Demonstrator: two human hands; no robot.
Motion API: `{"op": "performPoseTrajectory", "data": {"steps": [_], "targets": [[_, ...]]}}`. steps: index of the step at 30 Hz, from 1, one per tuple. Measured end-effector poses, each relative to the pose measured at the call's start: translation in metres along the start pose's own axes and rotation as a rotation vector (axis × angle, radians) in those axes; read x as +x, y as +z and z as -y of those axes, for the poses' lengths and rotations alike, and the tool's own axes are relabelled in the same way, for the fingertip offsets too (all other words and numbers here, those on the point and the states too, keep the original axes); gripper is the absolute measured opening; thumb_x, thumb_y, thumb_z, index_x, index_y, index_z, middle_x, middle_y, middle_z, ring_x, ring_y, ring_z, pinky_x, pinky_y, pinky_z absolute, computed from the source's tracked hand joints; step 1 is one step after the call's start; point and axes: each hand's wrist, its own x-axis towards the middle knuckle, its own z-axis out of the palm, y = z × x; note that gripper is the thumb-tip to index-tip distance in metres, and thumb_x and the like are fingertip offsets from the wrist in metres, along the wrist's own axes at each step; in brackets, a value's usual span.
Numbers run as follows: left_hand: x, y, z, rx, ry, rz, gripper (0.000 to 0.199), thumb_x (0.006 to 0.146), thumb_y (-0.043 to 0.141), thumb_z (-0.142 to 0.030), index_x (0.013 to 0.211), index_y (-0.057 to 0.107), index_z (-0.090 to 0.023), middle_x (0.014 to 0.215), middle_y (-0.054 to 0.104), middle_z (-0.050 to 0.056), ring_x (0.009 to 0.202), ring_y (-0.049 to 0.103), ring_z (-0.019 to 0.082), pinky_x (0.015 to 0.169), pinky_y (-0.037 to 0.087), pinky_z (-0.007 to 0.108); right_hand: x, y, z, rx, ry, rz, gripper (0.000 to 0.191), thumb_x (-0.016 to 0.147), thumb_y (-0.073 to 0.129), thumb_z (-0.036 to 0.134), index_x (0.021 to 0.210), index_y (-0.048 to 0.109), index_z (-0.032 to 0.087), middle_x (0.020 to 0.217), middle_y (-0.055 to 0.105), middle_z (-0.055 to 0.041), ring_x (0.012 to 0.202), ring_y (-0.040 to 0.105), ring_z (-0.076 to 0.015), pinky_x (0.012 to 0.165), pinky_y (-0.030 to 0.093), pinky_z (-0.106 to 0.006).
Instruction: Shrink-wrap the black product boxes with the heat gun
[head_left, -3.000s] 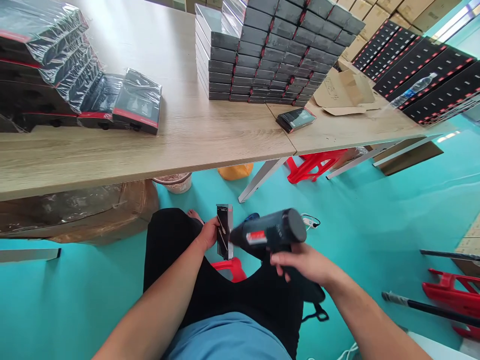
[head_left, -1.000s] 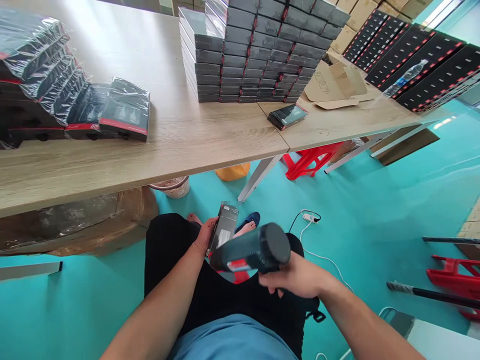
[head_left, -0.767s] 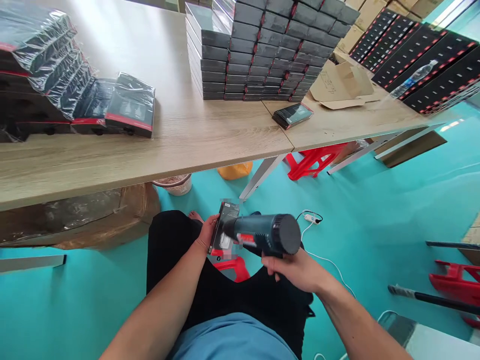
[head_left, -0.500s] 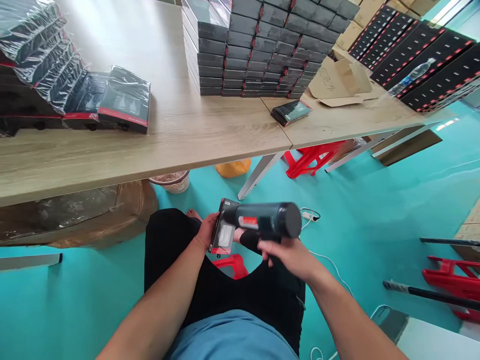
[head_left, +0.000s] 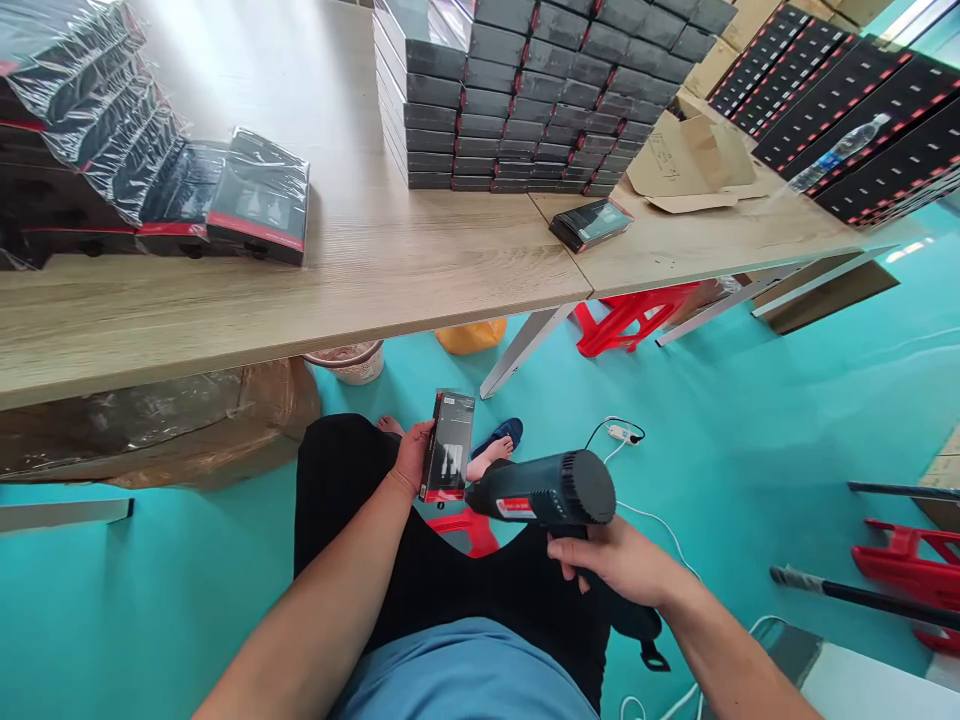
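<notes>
My left hand (head_left: 413, 458) is closed on the left edge of a flat black box (head_left: 450, 440) with a red lower end, held upright over my lap. In my right hand (head_left: 611, 556) is a dark heat gun (head_left: 551, 490) with a red label, gripped by its handle. Its nozzle points left and sits close to the box's lower right corner; I cannot tell whether they touch. On the table above lie a similar black box (head_left: 591, 224) and, at the left, film-wrapped boxes (head_left: 259, 195).
A tall stack of black boxes (head_left: 510, 120) stands on the wooden table (head_left: 360, 285). To its right are an opened carton (head_left: 690, 165) and a plastic bottle (head_left: 840, 152). A power strip (head_left: 621, 433) and white cord lie on the floor. Red stools (head_left: 630, 318) stand around.
The heat gun has moved down and slightly right, from across the box to beside its lower end. The box remains in my left hand, its front now uncovered.
</notes>
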Motion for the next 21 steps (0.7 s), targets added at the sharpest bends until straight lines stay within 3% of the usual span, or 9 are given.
{"op": "performPoseTrajectory", "data": {"steps": [3,6,10,15,19,21], "targets": [[0.001,0.0,-0.001,0.024,0.017,-0.016,0.046,0.083,0.059,-0.038,0.115,0.071,-0.007,0.092,0.077,0.017,0.086,0.074,0.036,0.076,0.06,0.048,0.0,0.015,-0.002,0.104,-0.027,-0.028,0.025,0.073,0.078,0.039,0.082,0.07,0.017,0.062,0.062,0.0,0.06,0.057,-0.0165,0.054,0.05,-0.03],[0.004,-0.001,-0.002,0.007,0.118,-0.025,0.044,0.081,0.06,-0.036,0.114,0.071,-0.008,0.092,0.077,0.015,0.087,0.074,0.034,0.078,0.06,0.047,0.007,0.028,-0.004,0.18,-0.09,0.006,0.027,0.076,0.074,0.04,0.087,0.071,0.016,0.066,0.065,-0.0018,0.063,0.059,-0.0172,0.056,0.051,-0.03],[0.002,-0.003,-0.003,-0.015,0.206,-0.026,0.038,0.078,0.063,-0.034,0.107,0.072,-0.011,0.086,0.076,0.013,0.086,0.074,0.033,0.079,0.06,0.047,0.013,0.033,-0.007,0.184,-0.113,-0.131,0.027,0.08,0.071,0.041,0.09,0.072,0.016,0.066,0.065,-0.0017,0.061,0.059,-0.0168,0.057,0.052,-0.03],[-0.003,0.0,-0.006,-0.022,0.202,-0.002,0.045,0.08,0.061,-0.037,0.115,0.07,-0.011,0.095,0.077,0.014,0.089,0.074,0.034,0.08,0.059,0.048,0.013,0.033,-0.008,0.236,-0.118,0.011,0.03,0.076,0.075,0.04,0.093,0.073,0.016,0.07,0.067,-0.0025,0.063,0.061,-0.0175,0.054,0.052,-0.029],[-0.004,0.002,-0.008,-0.039,0.186,0.015,0.05,0.086,0.057,-0.042,0.122,0.067,-0.009,0.104,0.076,0.017,0.089,0.074,0.032,0.08,0.059,0.046,0.017,0.021,-0.016,0.207,-0.126,-0.259,0.026,0.077,0.075,0.041,0.086,0.074,0.016,0.064,0.064,-0.0019,0.063,0.06,-0.018,0.054,0.052,-0.029],[-0.002,0.002,-0.009,-0.042,0.15,-0.057,0.047,0.089,0.054,-0.044,0.118,0.066,-0.009,0.099,0.075,0.017,0.085,0.073,0.03,0.077,0.06,0.043,0.015,0.015,-0.02,0.239,-0.09,-0.275,0.028,0.077,0.075,0.041,0.09,0.075,0.016,0.069,0.067,-0.0031,0.063,0.061,-0.0178,0.054,0.052,-0.028]]}}
